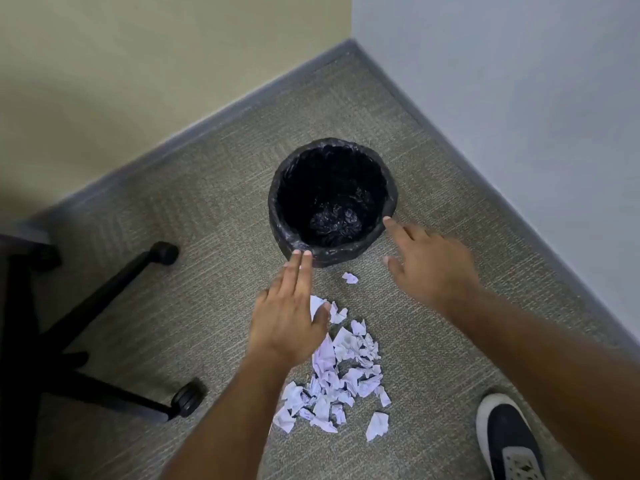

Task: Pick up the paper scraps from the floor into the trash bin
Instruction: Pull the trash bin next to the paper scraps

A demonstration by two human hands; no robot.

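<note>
A round trash bin (277,199) lined with a black bag stands on the carpet near the room's corner; crumpled black plastic lies at its bottom. A pile of torn white paper scraps (343,368) lies on the floor in front of the bin, with one loose scrap (349,277) close to the bin's base. My left hand (289,313) hovers flat and open over the pile's far edge, fingertips by the bin's near rim. My right hand (431,268) is open with fingers spread, just right of the bin, holding nothing.
The black wheeled base of an office chair (104,341) stands at the left. A black and white shoe (509,441) is at the bottom right. Two walls meet behind the bin, with grey baseboards (207,126).
</note>
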